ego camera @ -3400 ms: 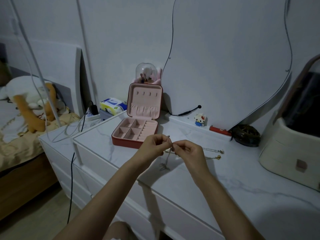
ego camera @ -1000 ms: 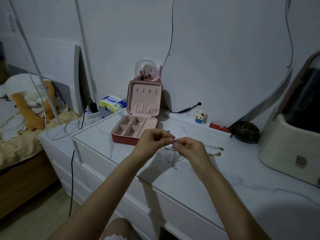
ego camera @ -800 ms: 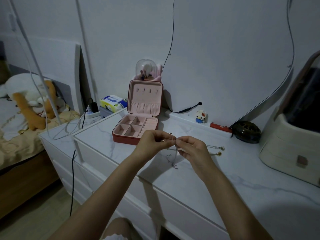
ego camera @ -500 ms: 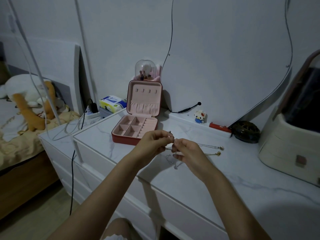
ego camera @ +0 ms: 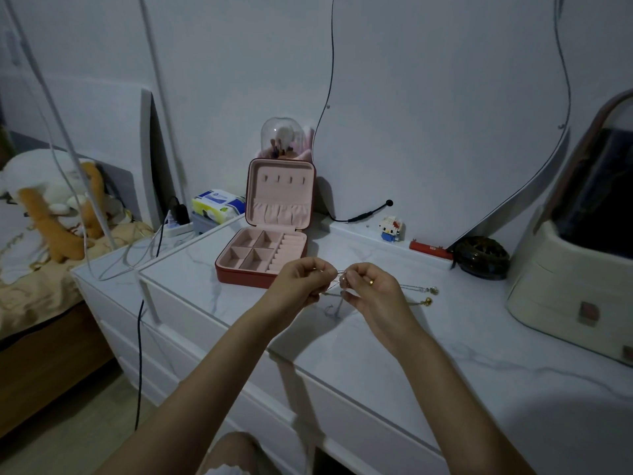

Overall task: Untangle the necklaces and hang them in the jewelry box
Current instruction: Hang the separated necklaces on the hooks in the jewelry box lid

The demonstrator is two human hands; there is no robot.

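Change: since half a second back, hands raised slightly and drawn a touch apart; chain between them pulled straighter, loose end hanging lower.
Left hand [ego camera: 301, 281]: fingers curled, pinching one end of fine chain [ego camera: 334, 291] at fingertip level.
Right hand [ego camera: 368, 286]: pinching same chain just beside left fingertips; ring on one finger.
Chain position: held in air above dresser top [ego camera: 445, 354], short tail dangling between the hands.
Other necklaces [ego camera: 419, 294]: lying on the marble just right of right hand, two bead-like ends visible, one silvery, one gold; whether linked to the held chain, cannot tell.
Jewelry box [ego camera: 265, 248]: open, lid upright against wall, four hooks in lid bare; near, behind left hand.
Step in hand: probably working a knot or clasp loose; nothing hung yet, task early.
Next move: likely gentle pull apart at the snag, then carrying the freed chain to a lid hook.
Risk: tugging hard could tighten the knot.
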